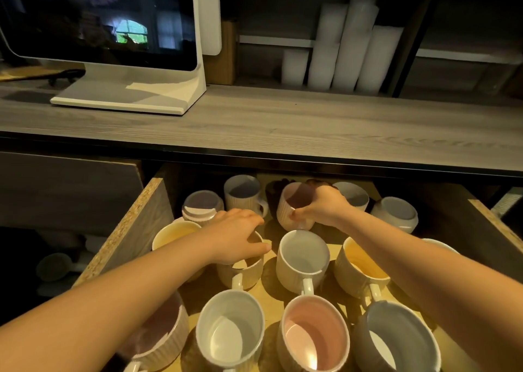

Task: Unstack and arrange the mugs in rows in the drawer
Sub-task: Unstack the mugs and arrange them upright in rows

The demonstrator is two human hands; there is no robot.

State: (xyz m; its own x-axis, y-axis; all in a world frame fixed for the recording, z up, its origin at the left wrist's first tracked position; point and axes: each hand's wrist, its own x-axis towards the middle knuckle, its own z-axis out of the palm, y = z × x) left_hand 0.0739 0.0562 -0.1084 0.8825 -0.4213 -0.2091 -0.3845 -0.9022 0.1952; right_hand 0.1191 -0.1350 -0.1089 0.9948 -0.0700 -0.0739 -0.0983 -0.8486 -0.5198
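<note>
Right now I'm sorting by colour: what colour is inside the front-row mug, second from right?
Pink inside, head view.

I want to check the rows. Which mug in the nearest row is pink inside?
The pink-lined mug, second from the right in the front row. Its neighbours, the white mug on its left and the grey mug on its right, are pale inside.

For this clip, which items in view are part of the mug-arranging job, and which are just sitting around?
Part of the job:
drawer
mugs in it, e.g. pink-lined mug
ribbed mug in the right hand
mug under the left hand

Just sitting around:
monitor
white cup stacks
counter
</note>
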